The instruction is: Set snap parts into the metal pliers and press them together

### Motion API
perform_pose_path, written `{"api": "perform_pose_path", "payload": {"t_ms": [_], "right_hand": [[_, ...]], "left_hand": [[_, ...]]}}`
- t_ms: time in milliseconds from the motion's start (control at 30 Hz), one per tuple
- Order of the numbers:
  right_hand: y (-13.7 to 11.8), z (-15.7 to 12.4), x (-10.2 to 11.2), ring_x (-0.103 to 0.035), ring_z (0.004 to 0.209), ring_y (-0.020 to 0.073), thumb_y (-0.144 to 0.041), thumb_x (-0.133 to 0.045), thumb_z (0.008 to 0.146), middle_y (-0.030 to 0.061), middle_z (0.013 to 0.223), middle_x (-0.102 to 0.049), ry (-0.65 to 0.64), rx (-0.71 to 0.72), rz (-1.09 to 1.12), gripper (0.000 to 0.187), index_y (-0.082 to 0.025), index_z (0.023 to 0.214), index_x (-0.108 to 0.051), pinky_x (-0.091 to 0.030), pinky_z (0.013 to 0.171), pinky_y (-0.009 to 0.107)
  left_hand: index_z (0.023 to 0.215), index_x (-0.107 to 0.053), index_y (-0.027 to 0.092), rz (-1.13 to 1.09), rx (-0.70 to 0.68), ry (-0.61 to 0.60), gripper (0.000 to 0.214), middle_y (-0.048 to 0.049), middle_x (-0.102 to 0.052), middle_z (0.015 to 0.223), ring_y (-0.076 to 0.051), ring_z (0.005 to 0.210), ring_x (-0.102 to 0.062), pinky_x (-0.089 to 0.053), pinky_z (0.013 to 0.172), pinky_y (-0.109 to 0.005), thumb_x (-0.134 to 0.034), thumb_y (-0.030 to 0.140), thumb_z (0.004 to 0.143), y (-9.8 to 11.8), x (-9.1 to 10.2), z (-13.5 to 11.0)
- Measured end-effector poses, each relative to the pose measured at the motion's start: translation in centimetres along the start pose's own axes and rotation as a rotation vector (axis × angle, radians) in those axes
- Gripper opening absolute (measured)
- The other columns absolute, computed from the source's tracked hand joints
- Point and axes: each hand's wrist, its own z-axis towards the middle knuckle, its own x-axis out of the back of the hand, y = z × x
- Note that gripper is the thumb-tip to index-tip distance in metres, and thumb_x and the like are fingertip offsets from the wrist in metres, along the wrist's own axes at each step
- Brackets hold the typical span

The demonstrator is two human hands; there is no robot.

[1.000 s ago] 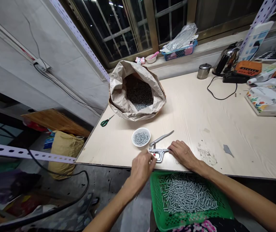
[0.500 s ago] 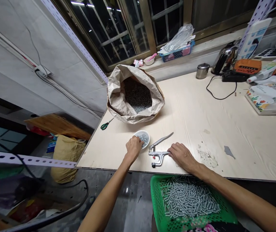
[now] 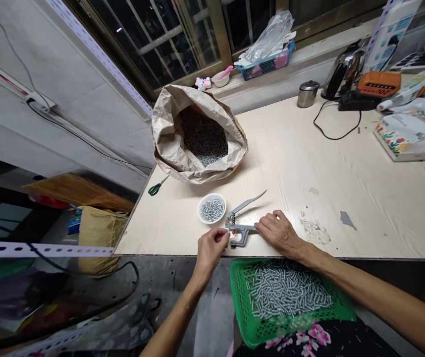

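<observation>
My left hand (image 3: pixel 211 248) is closed in a pinch just left of the jaws of the grey snap-fastener pliers (image 3: pixel 242 229); whatever is between its fingertips is too small to make out. My right hand (image 3: pixel 278 232) is closed over the end of the pliers' lower handle, pressing it to the tabletop. The upper handle stands raised, so the jaws are apart, with a red part between them. Beyond my left hand, a white bowl (image 3: pixel 199 214) holds many small silvery metal pieces that look like screws.
A large paper-lined sack (image 3: pixel 166 106) of dark and silvery metal pieces stands behind the bowl. Green-handled scissors (image 3: pixel 155 189) lie near the table's left edge. Below the front edge, a green basket (image 3: pixel 239 297) holds silvery screw-like pieces. A metal canister (image 3: pixel 307 94) stands at the back.
My left hand has come out of the white bowl and moved towards me, to the pliers' jaws. My right hand stays on the handle. The view has shifted slightly.
</observation>
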Motion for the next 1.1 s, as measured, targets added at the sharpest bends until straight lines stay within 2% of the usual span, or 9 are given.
{"api": "perform_pose_path", "payload": {"t_ms": [167, 300, 433, 500, 667, 733, 867, 1000, 1100], "right_hand": [[0.0, 0.2, 0.8, -0.042, 0.071, 0.0163, -0.012, -0.037, 0.095, 0.0025, 0.071, -0.054, -0.067, -0.005, -0.002, 0.027, -0.019, 0.081, -0.059, -0.026, 0.075, 0.035], [0.0, 0.2, 0.8, -0.042, 0.071, 0.0166, -0.012, -0.035, 0.095, 0.0027, 0.071, -0.054, -0.089, -0.022, 0.021, 0.03, -0.019, 0.081, -0.06, -0.026, 0.075, 0.036], [0.1, 0.2, 0.7, -0.039, 0.07, 0.0167, -0.011, -0.037, 0.095, 0.0021, 0.069, -0.053, -0.076, -0.008, -0.003, 0.029, -0.019, 0.079, -0.059, -0.025, 0.075, 0.035], [0.2, 0.1, 0.5, -0.039, 0.07, 0.0167, -0.011, -0.037, 0.094, 0.002, 0.068, -0.052, -0.074, -0.001, -0.017, 0.028, -0.019, 0.077, -0.058, -0.025, 0.075, 0.035], [0.2, -0.1, -0.4, -0.041, 0.072, 0.0169, -0.011, -0.041, 0.093, 0.0023, 0.069, -0.054, -0.078, 0.025, -0.007, 0.027, -0.018, 0.073, -0.057, -0.025, 0.074, 0.035], [0.2, -0.1, -0.7, -0.042, 0.073, 0.0172, -0.012, -0.043, 0.093, 0.0026, 0.071, -0.055, -0.097, 0.024, 0.024, 0.024, -0.017, 0.074, -0.057, -0.025, 0.073, 0.035], [0.1, -0.1, -0.3, -0.045, 0.075, 0.0174, -0.016, -0.046, 0.092, 0.0033, 0.075, -0.059, -0.169, -0.031, 0.105, 0.021, -0.017, 0.076, -0.059, -0.026, 0.072, 0.035], [1.2, 0.4, 1.1, -0.049, 0.081, 0.0182, -0.031, -0.049, 0.093, 0.0043, 0.086, -0.062, -0.297, -0.123, 0.265, 0.019, -0.018, 0.085, -0.061, -0.03, 0.074, 0.034], [2.8, 1.2, 1.5, -0.049, 0.101, 0.0231, -0.044, -0.053, 0.089, 0.0089, 0.112, -0.06, -0.313, -0.179, 0.3, 0.032, -0.019, 0.109, -0.058, -0.034, 0.081, 0.036]], "left_hand": [[0.076, -0.068, 0.012, -0.139, 0.076, 0.003, 0.039, -0.0022, -0.064, 0.065, -0.013, 0.059, -0.055, -0.044, 0.056, -0.022, -0.063, 0.049, 0.067, -1.9, -1.4, -0.4], [0.079, -0.07, 0.012, -0.089, 0.097, -0.028, 0.044, -0.0052, -0.066, 0.073, -0.015, 0.064, -0.057, -0.044, 0.058, -0.024, -0.062, 0.053, 0.065, -2.3, -1.6, 0.2], [0.074, -0.069, 0.011, -0.006, 0.115, -0.073, 0.041, -0.0037, -0.063, 0.067, -0.014, 0.059, -0.053, -0.04, 0.053, -0.023, -0.062, 0.051, 0.062, -2.6, -1.5, 1.1], [0.07, -0.068, 0.012, 0.034, 0.147, -0.143, 0.039, -0.0006, -0.058, 0.058, -0.011, 0.053, -0.047, -0.036, 0.05, -0.022, -0.062, 0.049, 0.061, -2.5, -1.3, 1.7], [0.058, -0.061, 0.014, 0.079, 0.27, -0.436, 0.035, 0.0055, -0.045, 0.044, -0.007, 0.042, -0.033, -0.025, 0.044, -0.022, -0.066, 0.048, 0.057, -1.8, -0.2, 2.6], [0.055, -0.058, 0.014, 0.096, 0.302, -0.494, 0.035, 0.005, -0.047, 0.045, -0.006, 0.042, -0.034, -0.025, 0.044, -0.022, -0.067, 0.048, 0.057, -1.5, 0.0, 2.7], [0.054, -0.057, 0.015, 0.143, 0.363, -0.519, 0.033, 0.0044, -0.048, 0.044, -0.007, 0.042, -0.039, -0.026, 0.042, -0.021, -0.07, 0.046, 0.055, -0.9, 0.0, 2.6], [0.052, -0.055, 0.016, 0.12, 0.403, -0.514, 0.032, 0.0044, -0.048, 0.044, -0.007, 0.041, -0.039, -0.026, 0.041, -0.021, -0.071, 0.043, 0.056, -0.6, -0.2, 2.5], [0.052, -0.055, 0.016, 0.104, 0.428, -0.492, 0.034, 0.0043, -0.049, 0.044, -0.007, 0.042, -0.04, -0.03, 0.042, -0.021, -0.074, 0.045, 0.054, -0.5, -0.3, 2.5]]}}
